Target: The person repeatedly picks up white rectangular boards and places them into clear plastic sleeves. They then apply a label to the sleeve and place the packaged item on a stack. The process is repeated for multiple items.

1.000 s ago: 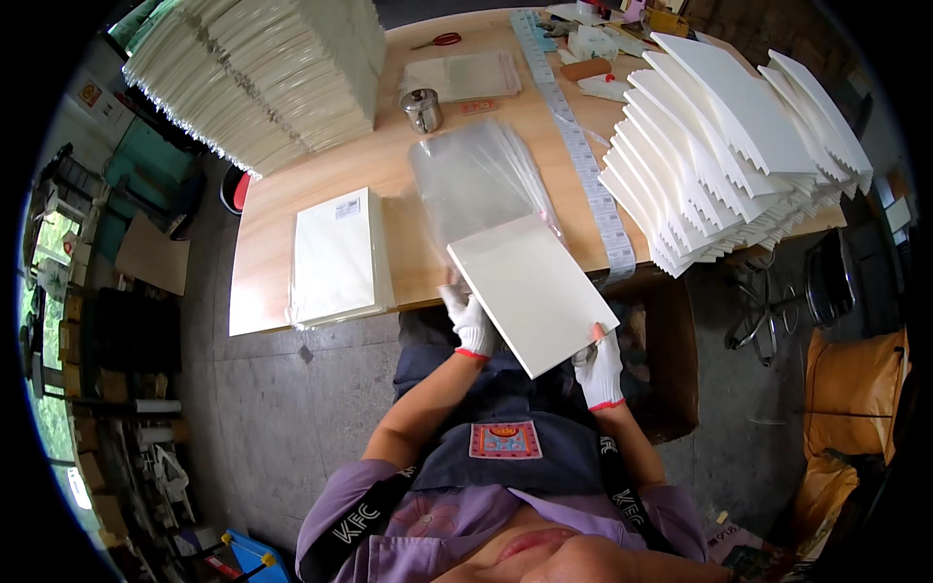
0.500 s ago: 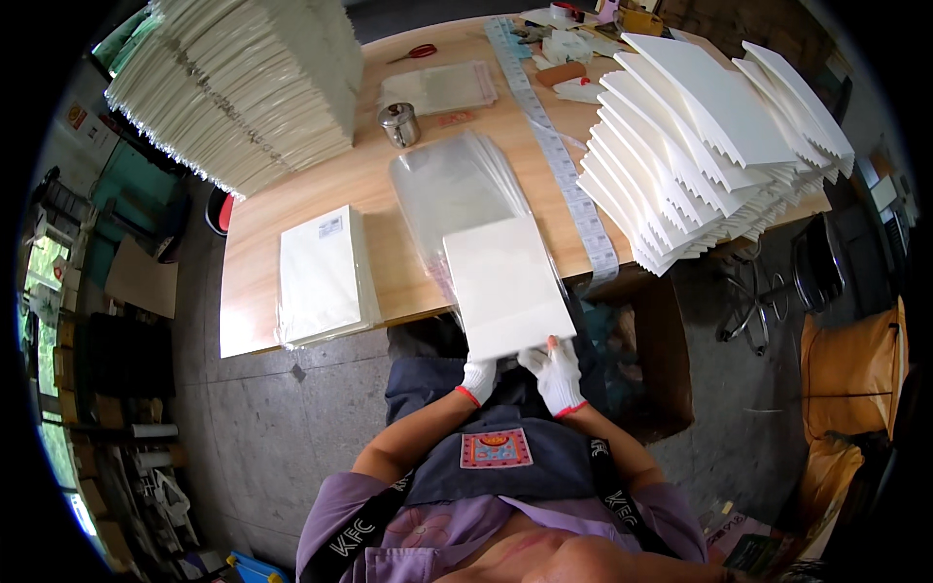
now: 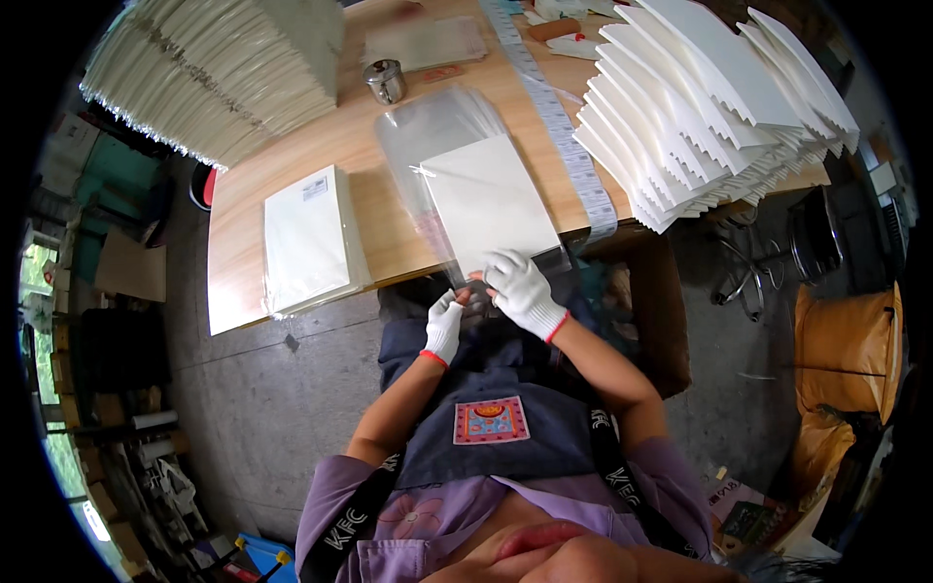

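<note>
A white rectangular board (image 3: 496, 204) lies on a fanned stack of clear plastic sleeves (image 3: 413, 131) at the table's front edge, and seems to be inside the top one. Its near end reaches the edge, where clear film shows between my hands. My left hand (image 3: 444, 325), in a white knit glove with bare fingertips, pinches the film below the board's near left corner. My right hand (image 3: 522, 291), gloved likewise, is bent over the board's near end, its fingers closed on the film. Part of what the right fingers grip is hidden.
A short stack of sleeved boards (image 3: 309, 238) lies to the left, a tall stack (image 3: 209, 87) behind it. White boards (image 3: 680, 126) are piled at the right, past a strip of labels (image 3: 564, 136). A metal canister (image 3: 385, 82) stands at the back. An open carton (image 3: 661, 321) is under the table.
The board has moved from my hands onto the sleeves, away from me. My left hand has shifted left to the film; my right hand has turned over the board's near end.
</note>
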Available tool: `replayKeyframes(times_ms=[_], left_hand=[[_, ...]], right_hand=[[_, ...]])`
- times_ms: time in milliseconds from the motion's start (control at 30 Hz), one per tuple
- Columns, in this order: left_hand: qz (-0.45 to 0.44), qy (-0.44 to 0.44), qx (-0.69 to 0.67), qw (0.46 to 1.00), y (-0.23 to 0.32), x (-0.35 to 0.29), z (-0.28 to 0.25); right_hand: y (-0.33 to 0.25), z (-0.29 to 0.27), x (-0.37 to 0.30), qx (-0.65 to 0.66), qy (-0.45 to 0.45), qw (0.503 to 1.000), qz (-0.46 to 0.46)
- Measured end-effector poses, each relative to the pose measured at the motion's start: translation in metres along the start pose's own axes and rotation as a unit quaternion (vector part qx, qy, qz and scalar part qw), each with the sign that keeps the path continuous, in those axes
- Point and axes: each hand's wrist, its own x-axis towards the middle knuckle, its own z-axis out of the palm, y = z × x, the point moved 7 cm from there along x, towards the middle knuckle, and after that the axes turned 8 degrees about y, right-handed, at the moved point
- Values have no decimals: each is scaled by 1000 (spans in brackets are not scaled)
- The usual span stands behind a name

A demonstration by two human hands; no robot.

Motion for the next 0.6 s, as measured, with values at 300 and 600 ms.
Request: replayKeyframes(times_ms=[300, 600], left_hand=[[39, -14, 130, 991, 11, 12, -16], [4, -48, 108, 993, 16, 7, -29]], right_hand=[[12, 56, 28, -77, 24, 984, -159], [3, 52, 14, -6, -158, 987, 29]])
